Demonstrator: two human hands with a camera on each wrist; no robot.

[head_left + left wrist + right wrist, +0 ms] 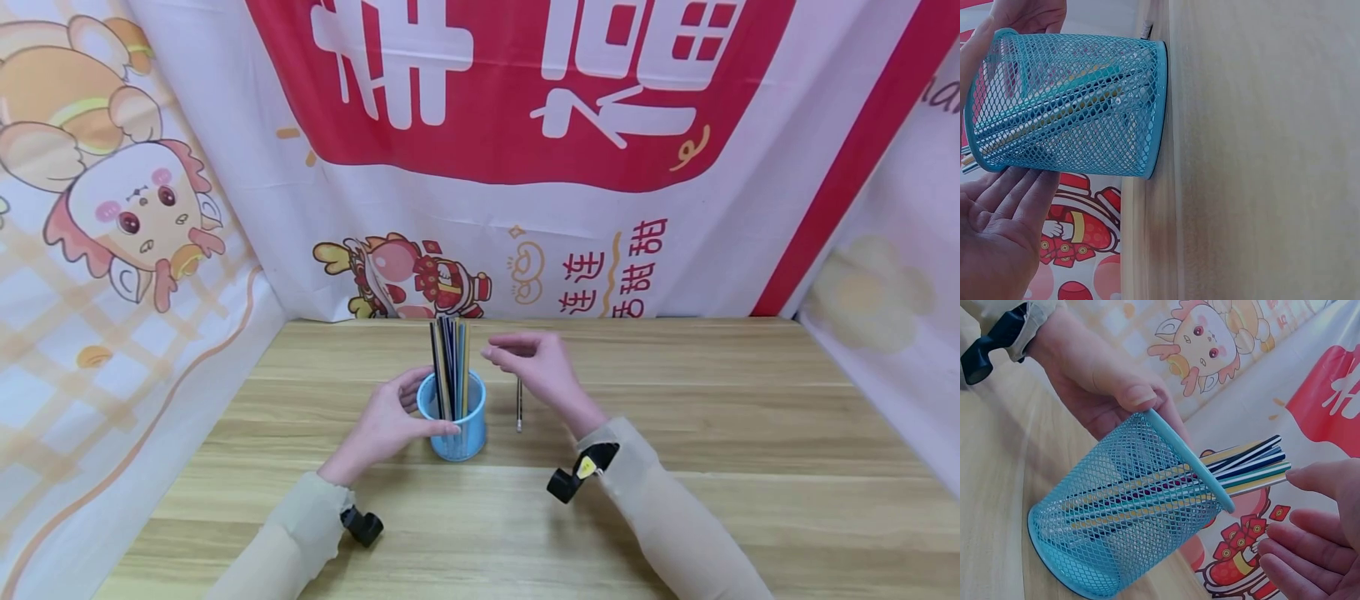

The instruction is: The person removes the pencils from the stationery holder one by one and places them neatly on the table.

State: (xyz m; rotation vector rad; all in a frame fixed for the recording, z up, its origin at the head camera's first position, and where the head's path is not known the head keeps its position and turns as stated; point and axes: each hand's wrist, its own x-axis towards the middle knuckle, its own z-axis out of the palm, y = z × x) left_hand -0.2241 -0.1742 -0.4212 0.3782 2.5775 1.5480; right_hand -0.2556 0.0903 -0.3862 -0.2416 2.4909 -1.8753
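My left hand (393, 421) grips the light-blue, round metal-mesh cup (471, 440) of slim, multicoloured pencils (452, 358). My right hand (542, 362), empty, loosely spread, hovers at the cup's two o'clock; a dark, white-ended pencil (519, 410) lies at three.

1. I am at a makeshift booth, by its look a recording set-up; I cannot tell what room lies beyond it.
2. Printed cloths screen my wood-grain counter (712, 433) on three sides: a back cloth (525, 208), a left cloth (127, 358) and a right cloth (885, 250).
3. Ahead of me, a red panel (495, 133) bears big white characters (433, 67), and creases give away the fabric.
4. The cartoon animal (135, 208) at my left is printed head-down, which suggests improvised screening.
5. Black wrist cameras (363, 527) at my sleeves (281, 533) point to recording.
6. My blue mesh cup (461, 446) is desk stationery, but settles neither home nor office.
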